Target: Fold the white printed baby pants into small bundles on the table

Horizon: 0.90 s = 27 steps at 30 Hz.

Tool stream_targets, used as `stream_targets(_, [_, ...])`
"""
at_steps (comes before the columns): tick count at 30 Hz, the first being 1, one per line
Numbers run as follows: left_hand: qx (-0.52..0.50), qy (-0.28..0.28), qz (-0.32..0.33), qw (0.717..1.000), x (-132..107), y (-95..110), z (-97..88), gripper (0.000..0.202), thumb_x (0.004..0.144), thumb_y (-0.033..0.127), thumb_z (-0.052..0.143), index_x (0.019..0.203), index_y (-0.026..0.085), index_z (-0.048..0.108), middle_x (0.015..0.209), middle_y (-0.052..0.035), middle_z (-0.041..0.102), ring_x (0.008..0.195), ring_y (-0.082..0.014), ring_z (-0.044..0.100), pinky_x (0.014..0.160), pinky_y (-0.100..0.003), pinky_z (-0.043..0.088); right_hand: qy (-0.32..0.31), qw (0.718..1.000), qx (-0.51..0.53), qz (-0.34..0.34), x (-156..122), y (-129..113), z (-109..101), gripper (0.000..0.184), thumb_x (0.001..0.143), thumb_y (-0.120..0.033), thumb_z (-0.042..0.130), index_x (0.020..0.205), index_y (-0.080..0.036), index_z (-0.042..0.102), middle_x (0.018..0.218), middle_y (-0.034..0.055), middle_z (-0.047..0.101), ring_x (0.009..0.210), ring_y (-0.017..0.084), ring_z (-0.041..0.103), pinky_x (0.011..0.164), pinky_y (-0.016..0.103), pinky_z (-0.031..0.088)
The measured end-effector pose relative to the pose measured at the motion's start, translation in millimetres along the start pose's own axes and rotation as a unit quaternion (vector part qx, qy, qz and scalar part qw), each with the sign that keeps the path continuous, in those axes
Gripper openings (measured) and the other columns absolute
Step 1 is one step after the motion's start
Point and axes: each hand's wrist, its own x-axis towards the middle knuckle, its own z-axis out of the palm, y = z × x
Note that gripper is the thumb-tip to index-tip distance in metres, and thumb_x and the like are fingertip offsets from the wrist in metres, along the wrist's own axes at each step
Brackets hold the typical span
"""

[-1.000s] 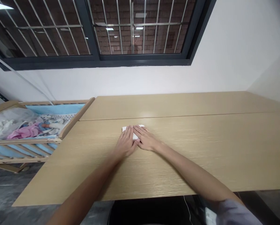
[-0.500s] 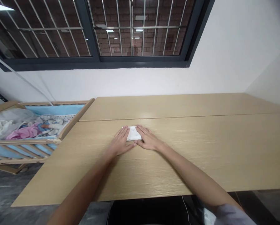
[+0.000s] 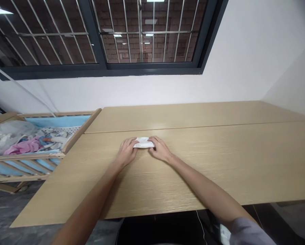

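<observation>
A small folded white cloth (image 3: pixel 143 143) with faint dark marks is at the middle of the wooden table (image 3: pixel 205 163), near the seam. My left hand (image 3: pixel 127 151) grips its left end, fingers curled over the top and thumb at the near side. At the right end my right hand (image 3: pixel 160 149) pinches it in the same way. Between the hands the cloth shows as a narrow, thick strip. Whether its underside touches the table cannot be made out.
To the left stands a wooden crib (image 3: pixel 27 157) with a blue lining, holding a pink cloth (image 3: pixel 23 146) and other rumpled fabrics. A barred window (image 3: pixel 147 37) is in the white wall behind the table. Below the front edge is a dark chair (image 3: pixel 159 229) with a white cable (image 3: pixel 201 224).
My hands went from lying flat on the cloth to gripping its two ends. The cloth now looks narrower from front to back and thicker. The view has shifted slightly.
</observation>
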Motion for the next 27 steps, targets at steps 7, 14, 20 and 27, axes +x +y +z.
stream_targets(7, [-0.094, 0.008, -0.053, 0.994, -3.2, 18.8, -20.9, 0.035, 0.094, 0.029, 0.046, 0.127, 0.019, 0.049, 0.094, -0.0033, 0.070, 0.085, -0.0185, 0.066, 0.076, -0.030, 0.052, 0.124, 0.904, 0.348, 0.214, 14.4, -2.4, -0.8, 0.050, 0.078, -0.033, 0.059, 0.123, -0.025, 0.038, 0.086, 0.0001, 0.064, 0.072, 0.020, 0.066, 0.062, 0.032, 0.054])
stream_targets(14, [-0.163, -0.169, -0.080, 0.969, -6.3, 30.7, -22.2, 0.038, 0.088, 0.029, 0.052, 0.124, 0.021, 0.053, 0.060, 0.0079, 0.055, 0.055, -0.0155, 0.053, 0.058, -0.027, 0.039, 0.120, 0.902, 0.334, 0.248, 12.8, 3.3, 3.5, 0.064, 0.072, -0.043, 0.075, 0.122, -0.025, 0.039, 0.127, 0.0134, 0.060, 0.110, 0.024, 0.064, 0.083, 0.036, 0.057])
stream_targets(20, [-0.124, -0.202, -0.066, 0.969, -7.3, 31.1, -22.4, 0.043, 0.089, 0.043, 0.056, 0.123, 0.020, 0.065, 0.067, 0.0027, 0.061, 0.063, -0.0172, 0.058, 0.063, -0.028, 0.042, 0.088, 0.964, 0.077, 0.238, 8.0, 6.2, -15.3, 0.052, 0.080, -0.051, 0.067, 0.121, -0.022, 0.052, 0.127, 0.0150, 0.060, 0.122, 0.031, 0.055, 0.103, 0.053, 0.041])
stream_targets(27, [-0.084, -0.237, -0.061, 0.966, -7.1, 38.0, -25.1, 0.054, 0.085, 0.052, 0.061, 0.129, 0.020, 0.067, 0.066, 0.0012, 0.067, 0.062, -0.0186, 0.062, 0.059, -0.027, 0.041, 0.028, 0.975, 0.085, 0.204, 5.0, 7.1, -14.1, 0.035, 0.084, -0.041, 0.064, 0.111, -0.020, 0.055, 0.087, 0.0020, 0.068, 0.083, 0.021, 0.064, 0.087, 0.041, 0.048])
